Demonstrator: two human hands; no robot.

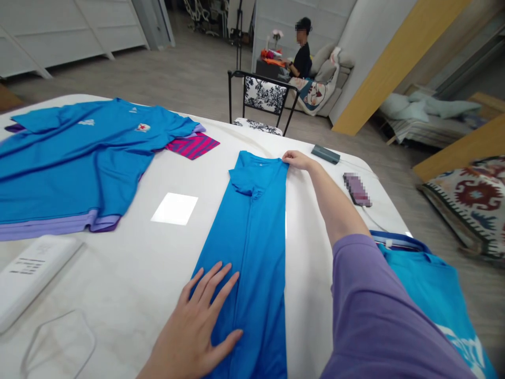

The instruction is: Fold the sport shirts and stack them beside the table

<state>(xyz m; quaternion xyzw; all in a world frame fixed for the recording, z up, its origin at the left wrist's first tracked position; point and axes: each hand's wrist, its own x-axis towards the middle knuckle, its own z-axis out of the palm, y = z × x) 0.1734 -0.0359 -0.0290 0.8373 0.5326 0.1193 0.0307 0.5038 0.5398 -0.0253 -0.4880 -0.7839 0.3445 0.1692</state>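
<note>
A blue T-shirt (260, 237) lies on the white table (173, 263) in front of me, folded lengthwise into a long narrow strip, with one sleeve turned back near the collar. My left hand (205, 316) rests flat on its lower part, fingers spread. Up at the collar end, my right hand (298, 159) pinches the right shoulder corner of the shirt between thumb and fingers. The shirt's bottom edge runs out of view. To the left, another blue T-shirt (90, 152) with a small badge is spread over purple and pink-striped garments (193, 146).
A white box-shaped device (35, 279) and a thin cable lie at the left front. A dark case (325, 154) and a phone (357, 189) are at the right, beside folded blue clothing (430, 284). Beyond the table stand a patterned chair (264, 97) and a seated person (303, 52).
</note>
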